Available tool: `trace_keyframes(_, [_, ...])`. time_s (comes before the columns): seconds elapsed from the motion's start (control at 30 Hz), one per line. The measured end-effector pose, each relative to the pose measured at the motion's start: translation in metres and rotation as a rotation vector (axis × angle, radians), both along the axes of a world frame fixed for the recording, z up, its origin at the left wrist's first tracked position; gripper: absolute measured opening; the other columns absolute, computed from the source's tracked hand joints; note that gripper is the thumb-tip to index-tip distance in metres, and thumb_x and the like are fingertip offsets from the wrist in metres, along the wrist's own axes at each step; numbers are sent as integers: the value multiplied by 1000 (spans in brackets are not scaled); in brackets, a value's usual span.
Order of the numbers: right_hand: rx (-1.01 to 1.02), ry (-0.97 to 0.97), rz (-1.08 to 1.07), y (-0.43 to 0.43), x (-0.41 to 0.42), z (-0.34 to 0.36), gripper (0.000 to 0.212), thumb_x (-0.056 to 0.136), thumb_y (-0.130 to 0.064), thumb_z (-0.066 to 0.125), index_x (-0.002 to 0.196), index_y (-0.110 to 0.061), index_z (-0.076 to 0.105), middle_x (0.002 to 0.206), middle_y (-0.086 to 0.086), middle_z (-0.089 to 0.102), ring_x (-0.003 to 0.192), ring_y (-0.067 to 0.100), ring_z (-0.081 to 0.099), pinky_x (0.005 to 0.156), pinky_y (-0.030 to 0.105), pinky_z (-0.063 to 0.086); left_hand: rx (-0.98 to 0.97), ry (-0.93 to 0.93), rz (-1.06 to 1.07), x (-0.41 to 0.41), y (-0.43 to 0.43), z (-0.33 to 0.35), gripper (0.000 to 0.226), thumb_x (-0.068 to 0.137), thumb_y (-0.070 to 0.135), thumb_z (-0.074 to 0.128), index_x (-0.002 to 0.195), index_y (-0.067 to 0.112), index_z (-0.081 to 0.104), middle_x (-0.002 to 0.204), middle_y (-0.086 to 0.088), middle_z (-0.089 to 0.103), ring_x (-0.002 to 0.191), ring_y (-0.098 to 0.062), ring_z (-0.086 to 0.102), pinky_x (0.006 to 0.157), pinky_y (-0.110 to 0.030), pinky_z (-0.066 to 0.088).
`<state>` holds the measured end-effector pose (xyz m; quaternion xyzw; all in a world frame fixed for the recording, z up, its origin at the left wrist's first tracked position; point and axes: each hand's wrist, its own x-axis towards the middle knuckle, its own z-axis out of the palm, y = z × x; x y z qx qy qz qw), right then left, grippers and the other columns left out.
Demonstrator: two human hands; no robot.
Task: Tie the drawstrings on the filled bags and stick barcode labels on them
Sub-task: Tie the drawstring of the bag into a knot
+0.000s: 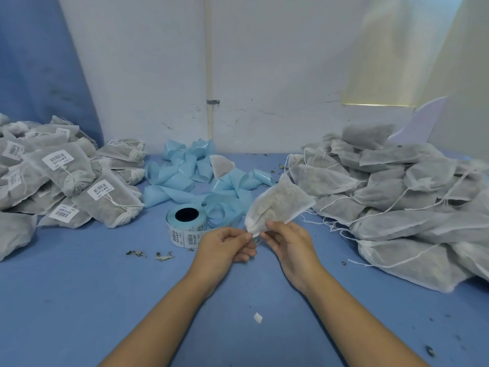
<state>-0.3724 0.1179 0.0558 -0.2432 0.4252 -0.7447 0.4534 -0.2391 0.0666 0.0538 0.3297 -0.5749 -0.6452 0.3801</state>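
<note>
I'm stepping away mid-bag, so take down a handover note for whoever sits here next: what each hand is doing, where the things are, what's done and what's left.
Left hand: pinches the mouth end of the held bag, which is raised over the table.
Right hand: pinches the same mouth end from the other side. The string is too blurred to see.
Label roll: on the table, just beyond the left hand.
Done: labelled bags, tied, piled at the left.
Left: the held bag shows no label, and the untied pile at the right needs tying and labelling.
</note>
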Motion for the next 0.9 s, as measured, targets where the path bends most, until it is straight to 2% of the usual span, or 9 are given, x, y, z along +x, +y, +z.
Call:
trace_keyframes(0.1, [54,146,42,0,-1,3,15,92,-9,59,79,-4,65,81,12,66,73,17,61,62,19,52,-71,-74,-27,0,1,1,19,90,15,62,81,-2,64,58,-4,65,48,-10,60,46,-17,45])
trace_keyframes(0.17, [158,341,-15,-2,3,1,29,95,-25,57,75,-5,66,69,11,66,61,16,59,54,19,49,-102,-81,-38,0,1,1,21,91,18,61,80,0,64,54,-1,62,44,-10,55,43,-17,42])
trace_keyframes(0.23, [226,516,-72,-4,9,-1,44,97,-36,51,67,-7,65,58,7,64,50,14,55,49,21,46,-91,-36,-38,1,1,1,17,91,16,60,82,1,64,54,-2,60,44,-11,55,43,-17,42])
trace_keyframes(0.3, [213,603,-45,-3,14,-3,46,98,-36,48,67,-9,66,57,4,64,51,13,56,50,21,46,-24,55,-44,2,-2,0,9,92,9,57,89,4,64,55,-4,61,46,-13,56,45,-19,44])
trace_keyframes(0.43, [80,560,72,4,11,-3,22,92,-13,58,74,-11,71,71,1,70,69,10,62,66,19,49,48,141,-86,4,-4,-1,18,92,-2,50,97,8,64,59,-8,61,47,-16,57,47,-21,46])
trace_keyframes(0.53, [22,571,89,6,10,-1,23,87,-3,63,68,-14,71,67,0,68,67,9,61,70,18,49,-7,115,-120,3,-3,-1,25,93,-2,49,106,13,64,61,-9,62,49,-17,58,48,-21,47])
trace_keyframes(0.63, [0,445,83,6,10,0,15,84,-1,66,74,-10,72,69,3,70,64,9,62,66,17,50,-68,66,-158,3,0,-2,28,95,1,48,117,15,59,63,-12,63,54,-20,61,52,-21,49])
trace_keyframes(0.77, [-15,313,170,6,7,2,14,86,0,61,75,-3,69,68,10,67,58,17,61,61,22,52,-121,32,-205,3,2,0,30,95,0,48,113,20,59,61,-9,64,54,-18,61,54,-21,48])
trace_keyframes(0.9, [19,170,97,5,2,4,20,87,1,58,72,-6,68,73,5,70,69,11,65,70,18,52,-167,-44,-229,2,1,1,35,94,-3,47,118,20,57,57,-4,63,51,-15,57,54,-22,45])
